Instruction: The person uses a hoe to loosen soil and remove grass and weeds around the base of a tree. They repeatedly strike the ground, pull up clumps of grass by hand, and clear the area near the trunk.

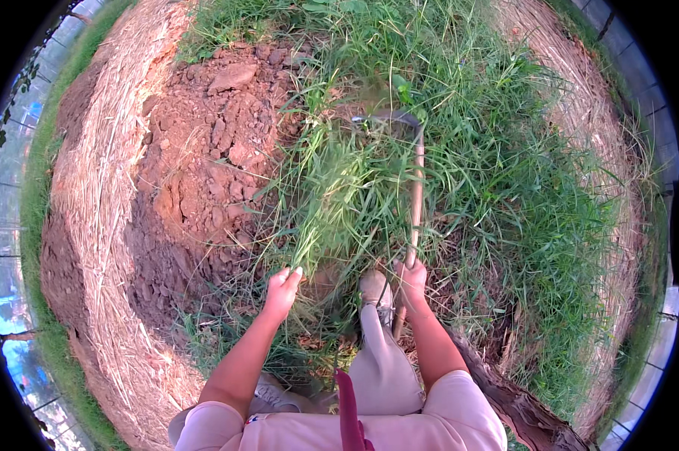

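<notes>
My left hand [283, 286] is closed around a bunch of long green grass [328, 197], whose blades fan out up and to the right. In my right hand [411, 280] is the wooden handle of a sickle [417, 197]. Its curved metal blade lies at the far end of the handle, pointing left, among the grass beyond my left hand's bunch. The handle's lower end shows below my right hand, beside my shoe [375, 287].
Broken reddish soil [215, 141] lies to the left, with a band of dry straw [97, 186] beyond it. Dense grass [514, 169] grows at the right. A rough tree trunk or branch [520, 400] runs near my right elbow. Fencing curves along both rims.
</notes>
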